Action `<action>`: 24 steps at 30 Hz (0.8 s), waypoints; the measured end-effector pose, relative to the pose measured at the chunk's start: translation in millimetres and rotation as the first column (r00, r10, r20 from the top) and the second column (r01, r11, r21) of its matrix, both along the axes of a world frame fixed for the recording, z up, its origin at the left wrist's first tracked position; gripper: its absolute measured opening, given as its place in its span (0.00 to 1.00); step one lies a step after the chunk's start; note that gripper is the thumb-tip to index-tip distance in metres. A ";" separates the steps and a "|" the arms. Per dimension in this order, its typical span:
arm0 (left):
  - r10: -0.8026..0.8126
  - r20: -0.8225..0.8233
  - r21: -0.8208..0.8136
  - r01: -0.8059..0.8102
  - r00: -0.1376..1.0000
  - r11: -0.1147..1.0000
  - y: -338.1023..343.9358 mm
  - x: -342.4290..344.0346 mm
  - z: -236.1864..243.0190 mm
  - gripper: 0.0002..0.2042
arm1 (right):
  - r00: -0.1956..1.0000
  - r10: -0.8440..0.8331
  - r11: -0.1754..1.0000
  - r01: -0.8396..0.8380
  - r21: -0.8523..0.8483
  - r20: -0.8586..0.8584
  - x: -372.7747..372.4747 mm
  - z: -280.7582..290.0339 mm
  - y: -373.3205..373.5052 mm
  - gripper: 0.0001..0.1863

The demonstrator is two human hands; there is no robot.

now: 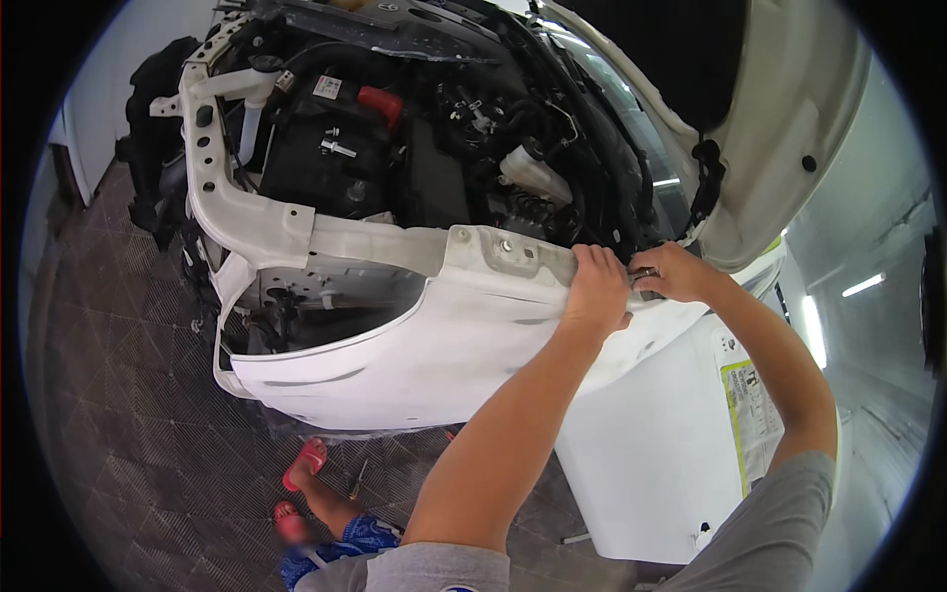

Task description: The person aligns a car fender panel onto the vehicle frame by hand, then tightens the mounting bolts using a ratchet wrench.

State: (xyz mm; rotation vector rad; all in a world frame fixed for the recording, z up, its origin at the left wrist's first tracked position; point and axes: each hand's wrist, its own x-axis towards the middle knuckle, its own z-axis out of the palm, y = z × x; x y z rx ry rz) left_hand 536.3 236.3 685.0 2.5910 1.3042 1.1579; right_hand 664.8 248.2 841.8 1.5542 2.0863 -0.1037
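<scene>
A white car fender [473,335] with grey scuffed patches is in place on the front side of an open engine bay. My left hand [598,286] lies over its upper edge towards the windscreen end, fingers curled across the edge and thumb lower down on the outer face. Right beside it, my right hand [676,273] is closed at the rear corner of the fender, near the hood hinge [706,183]. Between its fingertips shows a small dark metal piece [645,272]; its kind is too small to make out.
Raised on the right is the hood [789,128]. A black battery [316,148] with bolts on top sits in the bay behind the white front frame [212,178]. Below my arms stands a white door [631,454]. A thin tool [359,480] lies on the ribbed floor near my red slippers [306,464].
</scene>
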 end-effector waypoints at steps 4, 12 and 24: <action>-0.032 -0.011 -0.013 0.032 0.999 0.999 -2.0 0.7 4.7 0.37 | 0.910 -0.371 0.926 0.379 0.005 -0.183 14.4 -6.2 6.1 0.12; -0.036 -0.012 -0.033 0.035 0.999 0.999 -0.2 -2.1 -2.1 0.37 | 0.653 -0.707 0.653 0.750 0.104 -0.271 -6.3 -22.1 0.3 0.19; -0.021 -0.013 -0.005 0.021 1.000 1.000 -0.4 -1.2 3.0 0.36 | 0.906 -0.340 0.809 0.418 0.412 -0.252 16.8 -33.5 10.2 0.21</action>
